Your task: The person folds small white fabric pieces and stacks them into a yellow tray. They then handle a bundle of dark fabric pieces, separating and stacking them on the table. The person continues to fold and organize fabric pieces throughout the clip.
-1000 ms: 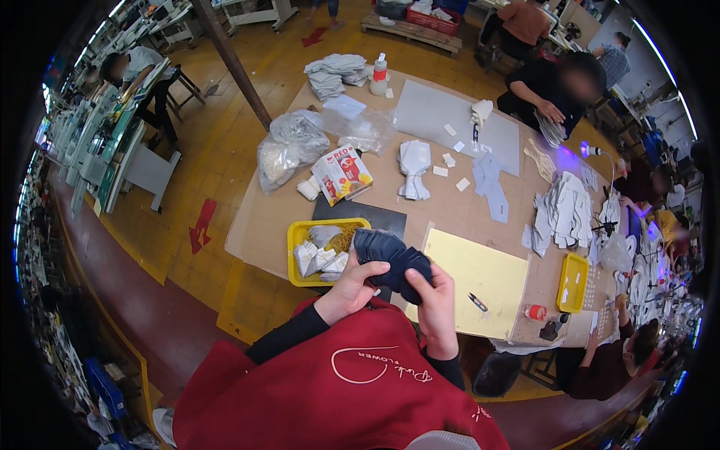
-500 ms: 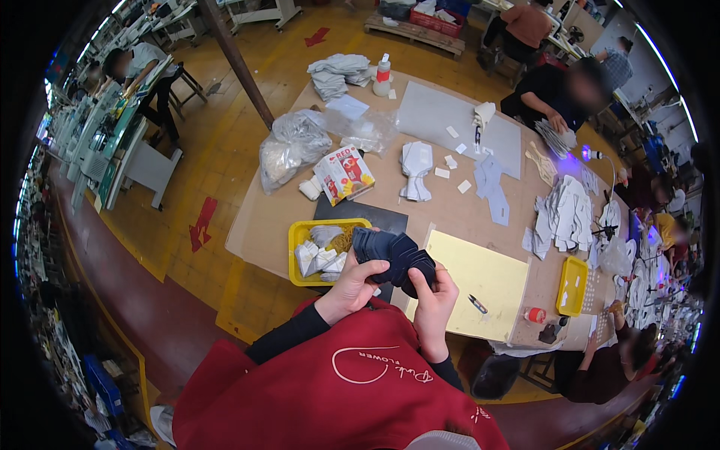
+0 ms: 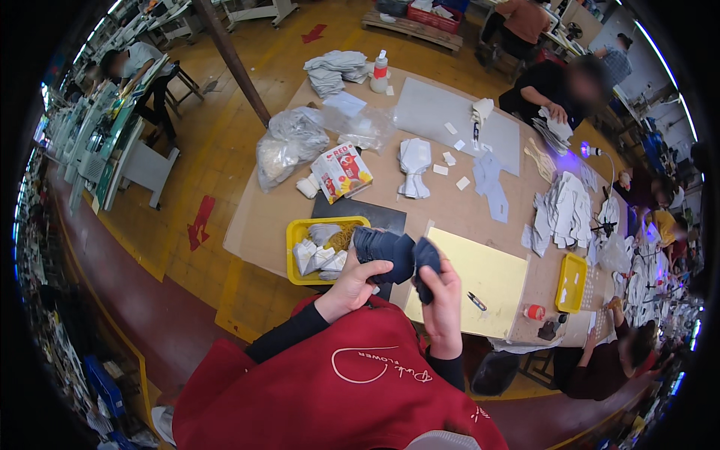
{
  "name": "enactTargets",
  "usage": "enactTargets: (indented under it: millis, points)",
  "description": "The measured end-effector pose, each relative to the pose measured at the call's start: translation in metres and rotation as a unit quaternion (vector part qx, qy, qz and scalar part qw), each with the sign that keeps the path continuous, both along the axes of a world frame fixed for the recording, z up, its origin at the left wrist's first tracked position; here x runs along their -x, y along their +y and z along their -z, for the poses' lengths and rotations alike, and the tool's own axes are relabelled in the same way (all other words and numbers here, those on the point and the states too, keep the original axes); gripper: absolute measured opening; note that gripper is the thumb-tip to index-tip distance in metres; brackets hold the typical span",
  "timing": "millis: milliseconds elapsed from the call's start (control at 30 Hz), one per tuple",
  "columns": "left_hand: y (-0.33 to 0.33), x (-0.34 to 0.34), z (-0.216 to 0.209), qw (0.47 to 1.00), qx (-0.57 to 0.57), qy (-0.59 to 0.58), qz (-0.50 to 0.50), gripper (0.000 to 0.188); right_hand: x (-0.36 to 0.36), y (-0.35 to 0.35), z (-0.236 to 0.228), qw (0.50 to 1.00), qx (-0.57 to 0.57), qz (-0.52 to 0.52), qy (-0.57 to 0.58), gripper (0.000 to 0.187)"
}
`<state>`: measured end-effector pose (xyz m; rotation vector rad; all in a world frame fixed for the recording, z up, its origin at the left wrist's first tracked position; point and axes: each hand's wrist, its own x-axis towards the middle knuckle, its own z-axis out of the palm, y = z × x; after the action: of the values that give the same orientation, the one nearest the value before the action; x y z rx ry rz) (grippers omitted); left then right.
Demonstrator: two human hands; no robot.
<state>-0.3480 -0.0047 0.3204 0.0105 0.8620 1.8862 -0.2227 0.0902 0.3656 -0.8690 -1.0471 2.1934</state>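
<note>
In front of my chest, my left hand (image 3: 351, 286) is closed around a fanned stack of dark navy fabric pieces (image 3: 384, 247), thumb on top. My right hand (image 3: 444, 298) pinches a smaller bunch of the same dark pieces (image 3: 427, 257), held upright just right of the stack with a narrow gap between. Close beside my left hand stands a yellow tray (image 3: 290, 255) with folded white and grey pieces and tan bands in it. Below my right hand lies a pale yellow sheet (image 3: 480, 274), with thread snips (image 3: 477, 301) on it.
Across the table (image 3: 300, 225) are a printed box (image 3: 343, 172), plastic bags (image 3: 291, 146), a white bottle (image 3: 379, 71) and grey fabric stacks (image 3: 415, 169). A second yellow tray (image 3: 572, 283) stands right. A co-worker (image 3: 559, 90) handles pieces at the far right; another person (image 3: 611, 360) sits nearer.
My right hand has drawn a small bunch of dark pieces away from the stack, to the right, and turned it upright. My left hand stays nearly still with the rest.
</note>
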Motion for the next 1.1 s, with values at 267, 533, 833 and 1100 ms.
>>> enactTargets:
  millis: [267, 533, 833, 1100]
  points:
    - [-0.002, 0.005, -0.014, 0.999, 0.017, -0.017, 0.024, 0.064, 0.000, 0.007, 0.010, 0.997, 0.034, 0.035, 0.058, 0.026]
    - [0.000, 0.002, -0.003, 0.997, 0.012, 0.023, 0.066, 0.059, -0.001, 0.004, 0.002, 0.991, -0.048, -0.094, -0.081, 0.035]
    - [-0.006, 0.018, -0.003, 0.991, 0.000, -0.104, 0.082, 0.057, -0.002, 0.009, -0.005, 0.999, 0.006, 0.018, 0.043, 0.027]
    - [-0.003, 0.008, 0.003, 0.995, 0.029, 0.046, 0.084, 0.063, 0.002, -0.001, 0.004, 0.995, -0.022, -0.088, -0.043, 0.039]
